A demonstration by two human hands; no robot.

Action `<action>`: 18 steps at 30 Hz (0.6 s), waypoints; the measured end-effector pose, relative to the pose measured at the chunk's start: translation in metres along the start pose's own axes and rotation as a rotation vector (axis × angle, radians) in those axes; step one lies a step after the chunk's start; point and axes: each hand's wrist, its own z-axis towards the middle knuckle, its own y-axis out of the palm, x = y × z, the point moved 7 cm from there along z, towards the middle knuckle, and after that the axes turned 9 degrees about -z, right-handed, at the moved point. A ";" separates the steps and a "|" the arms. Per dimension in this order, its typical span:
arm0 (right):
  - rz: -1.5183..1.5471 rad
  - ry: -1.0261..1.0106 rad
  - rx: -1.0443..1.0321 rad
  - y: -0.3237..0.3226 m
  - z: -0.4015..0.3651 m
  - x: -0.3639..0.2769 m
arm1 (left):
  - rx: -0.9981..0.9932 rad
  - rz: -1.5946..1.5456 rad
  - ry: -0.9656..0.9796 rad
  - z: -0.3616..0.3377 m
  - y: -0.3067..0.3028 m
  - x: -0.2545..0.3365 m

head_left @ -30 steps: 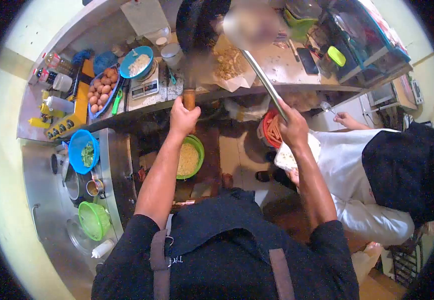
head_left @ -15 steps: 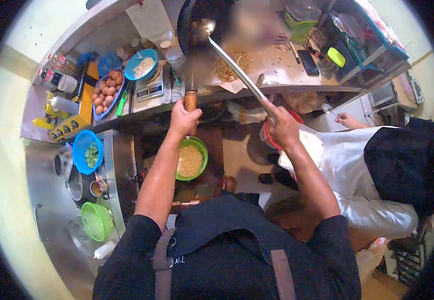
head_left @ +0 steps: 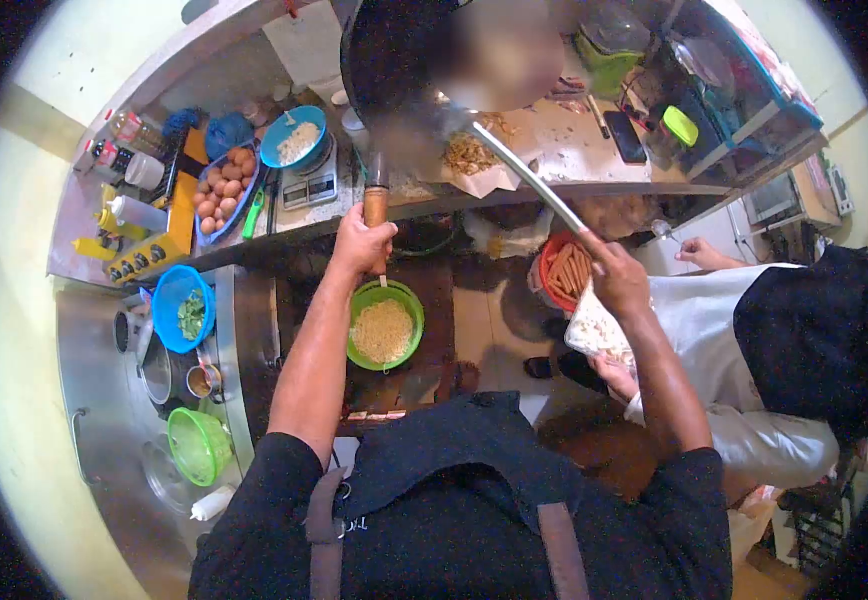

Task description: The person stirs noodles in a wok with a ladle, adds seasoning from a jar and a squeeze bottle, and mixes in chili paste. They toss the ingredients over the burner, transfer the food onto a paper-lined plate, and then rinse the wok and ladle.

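Note:
My left hand (head_left: 364, 242) is closed around the wooden handle (head_left: 376, 207) of a dark wok (head_left: 384, 60) at the top of the view. My right hand (head_left: 616, 277) grips the long metal shaft of a ladle (head_left: 526, 174), which slants up to the left. The ladle's bowl is hard to make out in the blur beside the wok. Just below that spot, browned fried food (head_left: 472, 155) lies on a sheet of paper (head_left: 487, 182) on the counter.
A co-worker at right holds a tray of white food (head_left: 599, 333) and a spoon (head_left: 662, 229). Below the counter are a green bowl of noodles (head_left: 384, 332) and a red tub of sausages (head_left: 566, 270). Eggs (head_left: 222, 190), a scale (head_left: 310, 187) and a phone (head_left: 621, 131) are on the counter.
The wok and its handle have shifted slightly left. My right hand and the ladle have moved right and down. The co-worker's tray has shifted, uncovering the sausages.

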 end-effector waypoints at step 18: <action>0.454 -0.064 0.330 -0.023 0.092 -0.073 | -0.084 -0.047 -0.066 -0.018 0.014 0.007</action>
